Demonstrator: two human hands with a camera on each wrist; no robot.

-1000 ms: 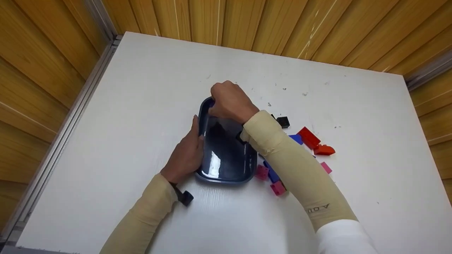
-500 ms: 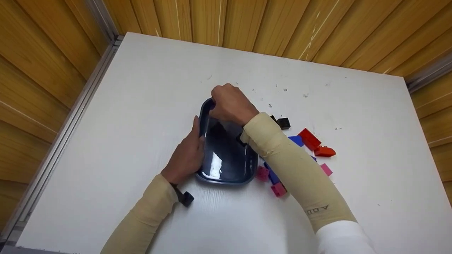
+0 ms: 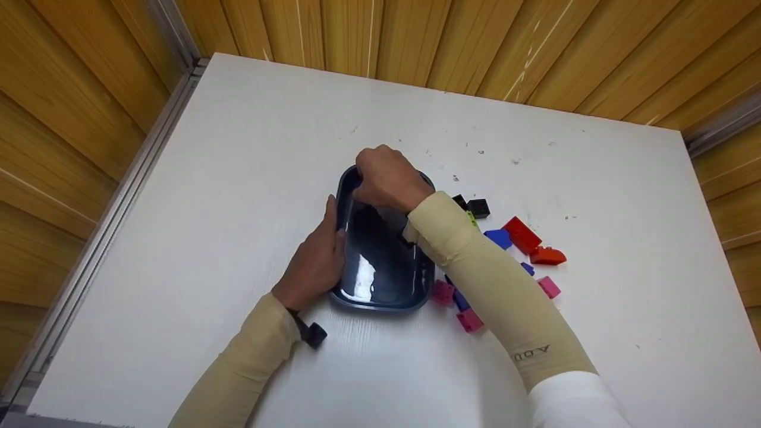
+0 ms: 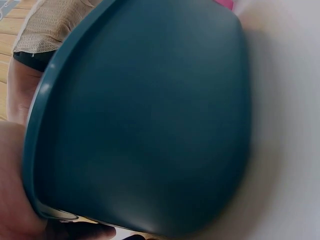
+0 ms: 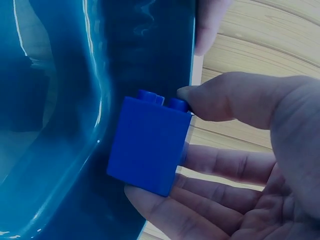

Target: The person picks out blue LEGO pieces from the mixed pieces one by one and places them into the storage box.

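In the head view, my left hand (image 3: 313, 255) holds the dark blue tray (image 3: 380, 304) by its left rim. The left wrist view is mostly filled by the outside of that tray (image 4: 145, 115). My right hand (image 3: 389, 177) reaches over the tray's far end. Seen from the right wrist, the fingers and thumb pinch a blue toy building block (image 5: 147, 145) with studs, held at the tray's wall; whether it touches the wall I cannot tell. From the head, the right hand hides this block.
Right of the tray lie loose blocks: red (image 3: 522, 236), orange-red (image 3: 547, 255), black (image 3: 478, 208), blue (image 3: 498, 238) and pink (image 3: 469, 320), partly under the right forearm. Wood-patterned walls (image 3: 404, 35) border the white table (image 3: 250, 148).
Both hands keep their hold. The right hand and forearm shift very slightly down in the head view, uncovering a little more of a green block. The tray stays nearly in place.
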